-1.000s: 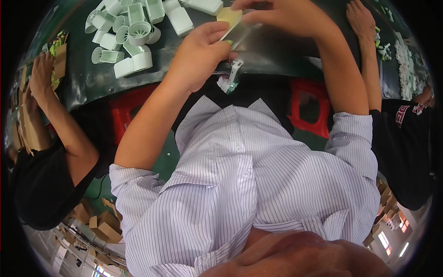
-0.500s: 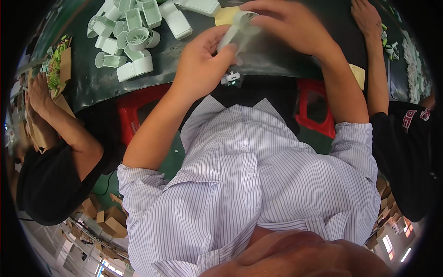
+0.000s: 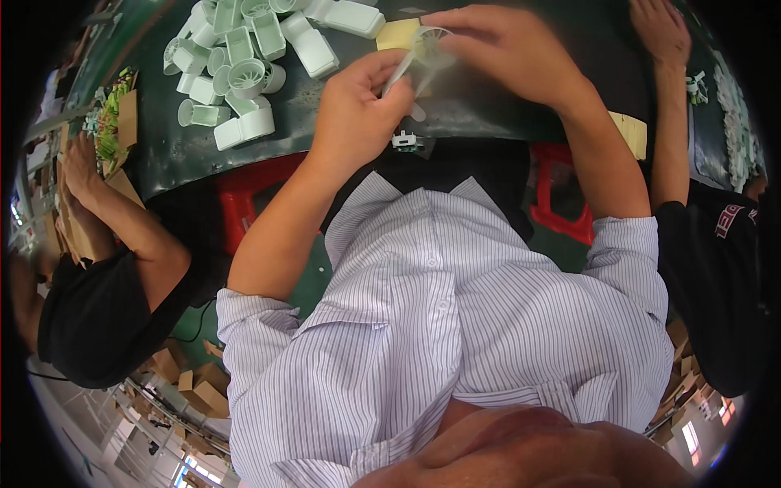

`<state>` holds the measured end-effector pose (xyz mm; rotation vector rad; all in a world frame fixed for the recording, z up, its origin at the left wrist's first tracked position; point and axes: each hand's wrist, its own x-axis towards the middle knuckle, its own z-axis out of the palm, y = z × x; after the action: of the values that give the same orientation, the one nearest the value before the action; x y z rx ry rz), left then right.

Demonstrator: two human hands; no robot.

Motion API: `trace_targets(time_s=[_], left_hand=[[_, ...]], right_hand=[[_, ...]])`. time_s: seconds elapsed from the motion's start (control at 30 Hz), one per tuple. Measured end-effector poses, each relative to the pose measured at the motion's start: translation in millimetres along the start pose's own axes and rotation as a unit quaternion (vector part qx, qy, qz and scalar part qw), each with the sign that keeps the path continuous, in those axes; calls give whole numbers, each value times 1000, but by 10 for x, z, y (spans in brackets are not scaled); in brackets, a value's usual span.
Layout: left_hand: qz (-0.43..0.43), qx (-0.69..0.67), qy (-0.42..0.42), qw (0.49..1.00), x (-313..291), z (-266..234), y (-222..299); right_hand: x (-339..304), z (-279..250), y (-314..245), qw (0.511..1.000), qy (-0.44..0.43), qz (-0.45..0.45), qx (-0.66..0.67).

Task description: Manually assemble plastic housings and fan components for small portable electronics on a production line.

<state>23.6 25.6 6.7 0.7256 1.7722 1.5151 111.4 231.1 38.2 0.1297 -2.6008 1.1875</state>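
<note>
My left hand (image 3: 358, 102) is closed around the flat end of a pale green plastic housing (image 3: 431, 47), thumb toward me. The housing's round, spoked cup points away from me. My right hand (image 3: 521, 57) reaches over from the right with its fingers closed on the cup's edge. The lower part of the housing is blurred and partly hidden by my left fingers. Below it, at the table's near edge, sits a small white device (image 3: 404, 142).
More pale green housings (image 3: 244, 77) lie heaped at the left of the dark table (image 3: 301, 122). Beyond my hands is a yellow paper (image 3: 396, 35). People work on both sides: one hand (image 3: 81, 167) at left, another (image 3: 663, 37) at right. Red stools (image 3: 563, 195) stand below the table.
The housing has turned a little between my hands, its flat side now seen more edge-on. The whole view has shifted slightly. The hand at the right has moved a little.
</note>
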Motion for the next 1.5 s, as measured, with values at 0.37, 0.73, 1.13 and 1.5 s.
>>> trace_targets(time_s=[0.37, 0.73, 1.13, 1.5], left_hand=[[8, 42, 26, 999, 48, 20, 18], [-49, -38, -3, 998, -242, 27, 239], [-23, -178, -52, 982, -436, -74, 578], [86, -241, 4, 967, 109, 171, 606]], right_hand=[[56, 31, 32, 997, 0, 68, 45], [6, 138, -172, 983, 12, 65, 170], [-204, 95, -279, 932, 48, 105, 344], [-895, 326, -394, 765, -85, 231, 595]])
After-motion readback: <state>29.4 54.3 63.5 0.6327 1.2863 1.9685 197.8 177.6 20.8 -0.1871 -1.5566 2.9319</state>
